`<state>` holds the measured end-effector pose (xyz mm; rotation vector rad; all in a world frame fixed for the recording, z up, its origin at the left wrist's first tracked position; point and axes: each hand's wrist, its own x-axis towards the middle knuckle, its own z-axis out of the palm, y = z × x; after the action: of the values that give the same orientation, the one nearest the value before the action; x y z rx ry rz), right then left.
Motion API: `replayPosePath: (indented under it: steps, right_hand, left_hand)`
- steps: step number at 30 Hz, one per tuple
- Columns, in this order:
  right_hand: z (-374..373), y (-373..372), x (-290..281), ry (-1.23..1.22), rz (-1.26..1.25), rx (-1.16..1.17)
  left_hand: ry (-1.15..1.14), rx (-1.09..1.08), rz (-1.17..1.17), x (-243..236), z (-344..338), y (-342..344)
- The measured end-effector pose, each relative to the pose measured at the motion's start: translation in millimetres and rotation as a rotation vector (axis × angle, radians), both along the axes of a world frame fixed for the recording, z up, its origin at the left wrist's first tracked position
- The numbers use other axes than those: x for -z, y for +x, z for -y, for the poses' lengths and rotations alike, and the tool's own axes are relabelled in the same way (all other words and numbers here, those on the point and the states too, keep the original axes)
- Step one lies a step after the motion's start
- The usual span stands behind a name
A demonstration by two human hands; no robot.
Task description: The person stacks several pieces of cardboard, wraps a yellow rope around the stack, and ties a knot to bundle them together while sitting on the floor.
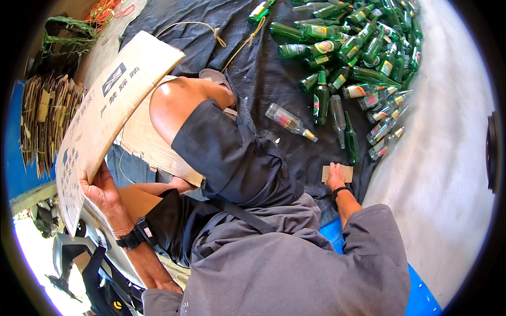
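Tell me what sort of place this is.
Likely a recycling or scrap spot: a heap of mostly green bottles lies on a dark sheet, and what looks like stacked cardboard stands at left.

On my camera, the big cardboard sheet (100,121) looks dull and smooth. The small cardboard piece (347,173) looks dull too. I see shiny glass bottles (350,50) and a wrinkly cloth floor sheet (274,92).

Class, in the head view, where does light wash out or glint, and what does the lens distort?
Head view: the lower left is bleached white; glare sits on the knee; highlights dot the green bottles. Head view: the cardboard sheet looks bowed along its edges, and black corners frame the picture.
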<state>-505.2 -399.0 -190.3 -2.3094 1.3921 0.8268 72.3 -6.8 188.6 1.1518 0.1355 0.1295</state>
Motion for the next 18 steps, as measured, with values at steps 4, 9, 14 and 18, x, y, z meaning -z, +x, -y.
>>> replayPosePath:
  steps: [4,9,14,18]
  right_hand:
    - [-8,-6,16,-0.065,-0.110,-0.067]
    - [-5,4,13,-0.077,-0.124,-0.079]
    - [-6,10,14,-0.120,-0.113,-0.063]
    - [-9,4,21,-0.163,-0.107,-0.111]
  left_hand:
    - [0.008,-0.023,-0.008,3,-17,0]
    - [0.001,-0.041,-0.003,2,-27,-5]
    - [0.016,-0.074,-0.005,5,-41,-8]
    - [0.018,-0.133,-0.032,7,-44,-12]
